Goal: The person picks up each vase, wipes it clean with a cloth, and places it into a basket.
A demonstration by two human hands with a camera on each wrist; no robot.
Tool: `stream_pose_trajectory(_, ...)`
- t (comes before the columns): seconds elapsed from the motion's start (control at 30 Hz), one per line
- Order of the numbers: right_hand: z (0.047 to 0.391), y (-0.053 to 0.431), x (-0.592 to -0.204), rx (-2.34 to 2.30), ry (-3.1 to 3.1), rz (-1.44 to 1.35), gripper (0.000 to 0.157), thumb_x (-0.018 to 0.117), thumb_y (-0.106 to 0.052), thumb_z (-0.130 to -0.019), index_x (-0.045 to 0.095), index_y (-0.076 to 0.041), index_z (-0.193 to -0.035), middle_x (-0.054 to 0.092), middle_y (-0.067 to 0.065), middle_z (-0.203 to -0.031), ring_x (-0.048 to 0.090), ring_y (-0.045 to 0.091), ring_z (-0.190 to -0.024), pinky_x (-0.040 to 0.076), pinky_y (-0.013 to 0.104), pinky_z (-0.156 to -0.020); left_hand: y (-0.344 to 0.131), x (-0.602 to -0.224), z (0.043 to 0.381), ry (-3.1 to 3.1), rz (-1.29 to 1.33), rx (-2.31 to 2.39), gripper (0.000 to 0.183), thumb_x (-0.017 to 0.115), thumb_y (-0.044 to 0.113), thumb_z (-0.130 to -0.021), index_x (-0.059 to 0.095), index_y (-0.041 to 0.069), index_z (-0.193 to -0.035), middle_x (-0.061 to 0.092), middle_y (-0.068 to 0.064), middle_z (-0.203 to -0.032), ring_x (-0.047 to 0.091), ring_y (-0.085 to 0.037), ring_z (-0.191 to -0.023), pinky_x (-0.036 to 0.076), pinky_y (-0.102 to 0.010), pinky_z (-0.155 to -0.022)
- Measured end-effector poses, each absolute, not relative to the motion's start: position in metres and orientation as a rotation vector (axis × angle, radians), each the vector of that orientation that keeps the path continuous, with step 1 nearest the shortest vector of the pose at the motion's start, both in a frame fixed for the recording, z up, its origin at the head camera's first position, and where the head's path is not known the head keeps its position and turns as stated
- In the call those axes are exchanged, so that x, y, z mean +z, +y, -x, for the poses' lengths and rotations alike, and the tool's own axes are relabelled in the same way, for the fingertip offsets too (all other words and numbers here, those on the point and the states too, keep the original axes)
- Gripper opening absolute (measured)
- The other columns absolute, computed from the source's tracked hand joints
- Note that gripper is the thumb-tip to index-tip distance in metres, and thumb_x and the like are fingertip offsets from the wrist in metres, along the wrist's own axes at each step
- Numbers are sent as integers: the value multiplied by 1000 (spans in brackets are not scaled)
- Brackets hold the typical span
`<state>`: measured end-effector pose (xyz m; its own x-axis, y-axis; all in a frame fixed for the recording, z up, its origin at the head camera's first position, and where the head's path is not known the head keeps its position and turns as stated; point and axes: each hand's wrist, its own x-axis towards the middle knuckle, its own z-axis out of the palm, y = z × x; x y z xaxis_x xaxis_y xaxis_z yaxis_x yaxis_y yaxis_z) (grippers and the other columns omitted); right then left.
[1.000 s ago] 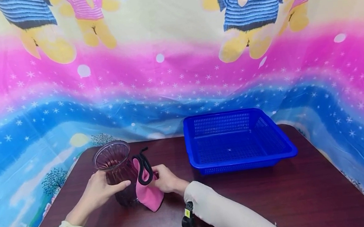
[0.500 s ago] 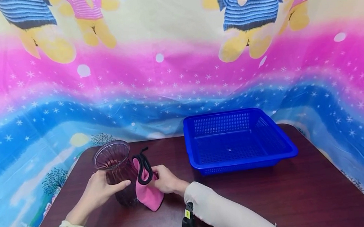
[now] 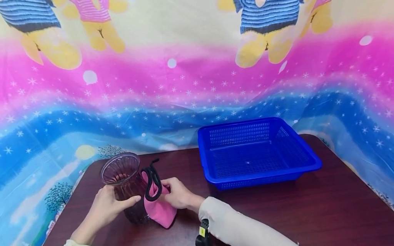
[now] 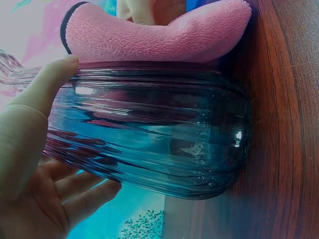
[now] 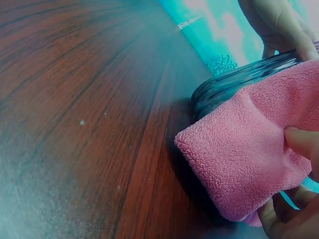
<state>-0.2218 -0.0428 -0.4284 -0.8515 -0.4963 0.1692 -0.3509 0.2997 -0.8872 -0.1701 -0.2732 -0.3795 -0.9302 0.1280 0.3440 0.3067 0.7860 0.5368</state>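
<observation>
A ribbed glass vase [image 3: 128, 182], purplish with a flared rim, stands upright on the table's left side. My left hand [image 3: 107, 203] grips it around the neck, thumb on the near side and fingers behind, as the left wrist view of the vase [image 4: 164, 124] shows. Against the vase's right side lies a pink cloth [image 3: 160, 211] with a fuzzy surface and a black cord loop [image 3: 152, 184] at its top. My right hand [image 3: 178, 194] pinches this cloth between thumb and fingers; in the right wrist view the cloth [image 5: 239, 154] covers part of the vase.
A blue perforated plastic basket [image 3: 257, 178] stands at the back right of the dark brown wooden table [image 3: 294, 212]. Behind the table hangs a printed curtain [image 3: 186, 81] with bears and snowflakes, which also wraps both sides.
The pink cloth and its cord have shifted slightly left against the vase. My left hand and the vase stay practically where they were.
</observation>
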Motion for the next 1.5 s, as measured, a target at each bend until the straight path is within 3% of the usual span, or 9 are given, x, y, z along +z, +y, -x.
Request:
stream_pose_trajectory(0.67, 218, -47, -399, -1710, 2301, 792, 22, 70, -3, -89, 74, -4, -111, 74, 12, -96, 59, 2, -69, 51, 16, -61, -274, -378, 169, -2700, 310, -867, 67, 87, 31, -74, 57, 4, -128, 71, -25, -115, 68, -46, -106, 53, -60, -86)
stream_pose_trajectory(1.03, 219, -50, -386, -1737, 2285, 851, 16, 71, -4, -89, 72, 0, -104, 72, 15, -94, 60, 3, -70, 50, 15, -61, -274, -379, 169, -2702, 301, -843, 63, 86, 33, -74, 61, 3, -124, 73, -25, -110, 69, -46, -102, 54, -57, -82)
stream_pose_trajectory(1.5, 219, -52, -372, -1758, 2268, 852, 17, 72, -5, -90, 73, -3, -106, 72, 13, -96, 61, 5, -70, 51, 17, -60, -275, -378, 170, -2726, 296, -852, 68, 87, 35, -74, 59, 2, -126, 72, -26, -113, 68, -45, -105, 55, -57, -82)
